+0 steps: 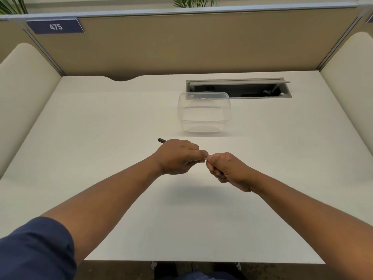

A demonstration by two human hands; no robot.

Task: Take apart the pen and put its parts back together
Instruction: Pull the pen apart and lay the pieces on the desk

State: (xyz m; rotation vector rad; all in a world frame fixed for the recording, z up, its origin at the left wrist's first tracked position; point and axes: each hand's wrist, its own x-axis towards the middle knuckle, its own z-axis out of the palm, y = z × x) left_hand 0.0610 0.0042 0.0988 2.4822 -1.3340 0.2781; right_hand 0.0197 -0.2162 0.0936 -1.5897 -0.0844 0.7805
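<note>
1. My left hand [177, 156] is closed around the pen [162, 140]; its dark end projects toward 10 o'clock.
2. My right hand [228, 170] pinches a small pale tip at the pen's 3 o'clock end.
3. Judged light, stiff and slippery; grip the barrel firmly, twist gently.
4. A clear container [203, 113] sits at 12 o'clock.

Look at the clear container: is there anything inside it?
No, the clear container on the desk shows only its own see-through walls and base, with nothing in it.
</note>
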